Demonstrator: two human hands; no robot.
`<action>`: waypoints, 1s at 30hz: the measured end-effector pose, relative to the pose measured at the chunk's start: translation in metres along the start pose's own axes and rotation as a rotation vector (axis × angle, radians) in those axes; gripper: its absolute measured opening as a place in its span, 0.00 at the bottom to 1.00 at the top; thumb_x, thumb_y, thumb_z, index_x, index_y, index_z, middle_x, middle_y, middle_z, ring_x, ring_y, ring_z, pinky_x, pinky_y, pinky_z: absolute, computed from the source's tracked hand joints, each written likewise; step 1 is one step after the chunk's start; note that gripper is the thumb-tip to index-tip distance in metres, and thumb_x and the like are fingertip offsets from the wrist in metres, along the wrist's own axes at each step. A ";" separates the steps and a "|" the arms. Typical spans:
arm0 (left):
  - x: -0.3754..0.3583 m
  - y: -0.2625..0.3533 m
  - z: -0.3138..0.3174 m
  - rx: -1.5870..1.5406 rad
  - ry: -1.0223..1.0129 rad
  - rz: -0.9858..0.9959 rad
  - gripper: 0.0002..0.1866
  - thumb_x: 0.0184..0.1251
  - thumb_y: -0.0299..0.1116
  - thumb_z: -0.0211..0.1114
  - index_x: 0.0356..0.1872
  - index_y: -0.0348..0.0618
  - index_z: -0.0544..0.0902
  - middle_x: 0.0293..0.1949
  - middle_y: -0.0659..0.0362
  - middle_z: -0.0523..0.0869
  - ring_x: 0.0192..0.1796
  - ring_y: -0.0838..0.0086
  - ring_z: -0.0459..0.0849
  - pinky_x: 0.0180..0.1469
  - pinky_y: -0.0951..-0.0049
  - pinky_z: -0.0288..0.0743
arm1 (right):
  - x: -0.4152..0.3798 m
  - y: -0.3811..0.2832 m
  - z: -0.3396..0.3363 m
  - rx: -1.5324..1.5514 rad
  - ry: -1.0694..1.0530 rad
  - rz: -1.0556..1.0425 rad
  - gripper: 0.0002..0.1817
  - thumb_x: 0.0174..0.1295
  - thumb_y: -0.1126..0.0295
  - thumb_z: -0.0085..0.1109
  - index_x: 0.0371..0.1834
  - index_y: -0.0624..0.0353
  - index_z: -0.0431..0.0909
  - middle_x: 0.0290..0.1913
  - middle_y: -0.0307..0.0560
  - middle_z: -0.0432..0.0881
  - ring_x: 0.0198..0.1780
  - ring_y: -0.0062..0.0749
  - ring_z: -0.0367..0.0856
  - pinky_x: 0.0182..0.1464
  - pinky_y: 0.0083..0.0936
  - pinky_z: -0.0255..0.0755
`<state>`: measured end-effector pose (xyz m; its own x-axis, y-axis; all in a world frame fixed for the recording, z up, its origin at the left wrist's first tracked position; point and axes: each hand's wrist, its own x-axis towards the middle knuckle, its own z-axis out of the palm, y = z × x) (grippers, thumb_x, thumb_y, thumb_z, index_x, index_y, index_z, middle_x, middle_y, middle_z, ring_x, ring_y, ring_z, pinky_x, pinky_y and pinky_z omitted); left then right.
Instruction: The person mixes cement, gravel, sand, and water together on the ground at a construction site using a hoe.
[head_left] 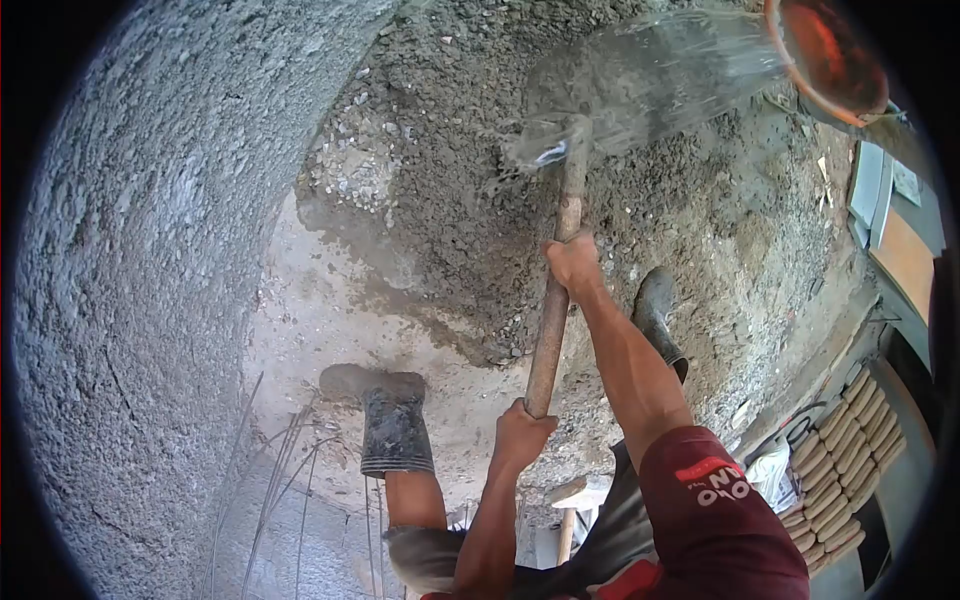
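Note:
My right hand [575,262] is wrapped round the upper part of a long wooden-handled hoe [549,335]. Lower down, my left hand [522,437] grips the same handle near its butt end. The far end of the hoe rests in a heap of wet grey concrete mix [460,220], where splashing water and mix mostly hide its blade. Water [670,80] streams leftward onto the heap from an orange bucket [835,60] tipped at the upper right. Who holds the bucket is not clearly visible.
A rough grey wall [160,250] curves along the left. My muddy boots [396,425] stand at the heap's near edge. Thin steel rods [285,470] poke up at lower left. Stacked sacks or bricks [845,460] and leaning boards [905,260] are on the right.

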<state>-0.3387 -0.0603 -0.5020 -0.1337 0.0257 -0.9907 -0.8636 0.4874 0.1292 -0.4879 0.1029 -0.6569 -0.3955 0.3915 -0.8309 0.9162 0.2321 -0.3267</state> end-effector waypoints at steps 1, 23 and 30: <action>-0.009 -0.014 0.003 -0.003 0.017 0.011 0.20 0.50 0.36 0.71 0.40 0.30 0.79 0.26 0.49 0.84 0.30 0.63 0.84 0.36 0.64 0.77 | -0.013 0.009 0.000 0.069 -0.080 0.005 0.29 0.50 0.63 0.66 0.52 0.73 0.72 0.48 0.71 0.81 0.54 0.60 0.80 0.56 0.41 0.74; 0.118 0.114 -0.036 0.082 0.365 0.456 0.18 0.48 0.36 0.72 0.38 0.35 0.82 0.29 0.45 0.86 0.32 0.60 0.87 0.38 0.64 0.78 | 0.036 -0.165 -0.055 0.402 0.165 -0.556 0.16 0.57 0.69 0.62 0.38 0.71 0.70 0.24 0.48 0.78 0.21 0.30 0.80 0.20 0.29 0.75; 0.089 0.014 -0.098 -0.010 0.234 0.206 0.17 0.50 0.34 0.68 0.39 0.33 0.79 0.28 0.49 0.84 0.31 0.63 0.83 0.38 0.66 0.76 | 0.071 -0.091 0.105 0.177 0.090 -0.230 0.17 0.56 0.72 0.64 0.40 0.77 0.74 0.28 0.53 0.79 0.24 0.36 0.81 0.21 0.32 0.75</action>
<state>-0.4102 -0.1371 -0.5841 -0.4140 -0.0795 -0.9068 -0.8110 0.4846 0.3278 -0.5930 0.0162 -0.7337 -0.5911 0.4255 -0.6852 0.7956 0.1681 -0.5820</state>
